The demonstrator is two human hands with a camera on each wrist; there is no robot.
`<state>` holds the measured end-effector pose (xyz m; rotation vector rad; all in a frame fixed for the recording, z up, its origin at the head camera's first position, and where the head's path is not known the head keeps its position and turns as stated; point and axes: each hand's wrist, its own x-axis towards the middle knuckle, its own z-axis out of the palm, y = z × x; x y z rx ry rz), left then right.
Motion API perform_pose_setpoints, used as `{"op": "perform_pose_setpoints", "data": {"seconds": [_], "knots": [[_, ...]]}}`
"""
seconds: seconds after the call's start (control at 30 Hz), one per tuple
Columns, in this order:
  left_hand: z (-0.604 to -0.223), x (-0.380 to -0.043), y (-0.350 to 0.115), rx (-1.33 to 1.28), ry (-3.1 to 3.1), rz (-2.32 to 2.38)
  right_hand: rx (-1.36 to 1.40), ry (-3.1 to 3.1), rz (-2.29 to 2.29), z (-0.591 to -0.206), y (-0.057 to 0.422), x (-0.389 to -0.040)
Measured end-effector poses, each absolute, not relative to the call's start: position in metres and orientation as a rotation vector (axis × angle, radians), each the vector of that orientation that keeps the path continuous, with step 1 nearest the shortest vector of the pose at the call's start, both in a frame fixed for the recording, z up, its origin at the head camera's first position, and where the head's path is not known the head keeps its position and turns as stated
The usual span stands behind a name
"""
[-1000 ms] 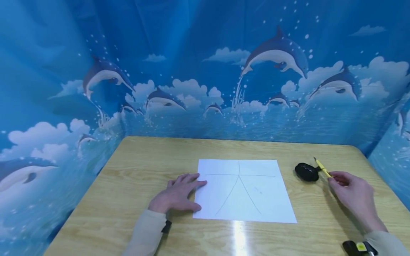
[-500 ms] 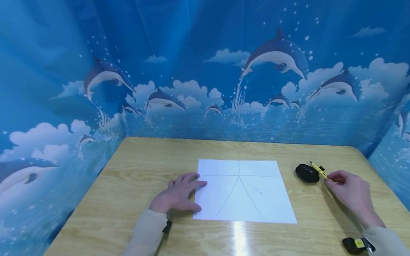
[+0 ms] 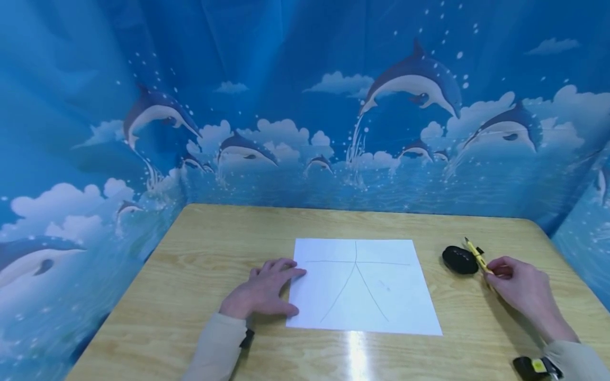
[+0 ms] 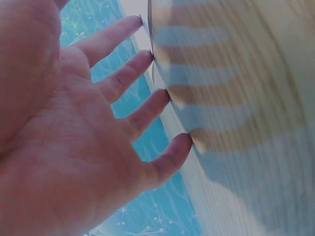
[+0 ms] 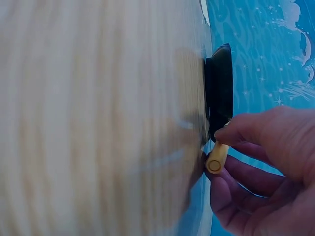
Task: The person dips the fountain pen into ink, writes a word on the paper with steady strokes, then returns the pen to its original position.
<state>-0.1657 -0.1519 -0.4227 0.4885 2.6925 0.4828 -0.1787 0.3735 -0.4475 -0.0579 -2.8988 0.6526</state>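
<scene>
A yellow pencil (image 3: 476, 254), tip pointing away, is pinched near its rear end by my right hand (image 3: 521, 286). Just left of the pencil sits a glossy black oval object (image 3: 459, 260) with a small tab; the pencil lies across or right beside that tab. In the right wrist view, the round end of the pencil (image 5: 215, 164) shows between thumb and fingers, with the black object (image 5: 220, 88) beyond. My left hand (image 3: 262, 291) has its fingers spread, with fingertips on the left edge of a white sheet of paper (image 3: 400, 296). Thin lines are drawn on the sheet.
The wooden table (image 3: 229, 233) has rounded far corners and carries the sheet in its middle. A blue curtain printed with dolphins (image 3: 295, 180) hangs close behind its far edge and along the sides.
My right hand has shifted slightly left, bringing the pencil down against the black object's tab, and then its tip swung a little to the right. My left hand and the sheet stay put.
</scene>
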Motion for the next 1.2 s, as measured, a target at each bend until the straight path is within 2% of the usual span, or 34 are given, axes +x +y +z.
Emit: {"op": "perform_pose_setpoints", "data": {"seconds": [1.2], "knots": [[-0.4204, -0.1630, -0.1575, 0.542, 2.658, 0.460, -0.012, -2.886, 0.652, -0.4454, 0.3702, -0.1711]]}}
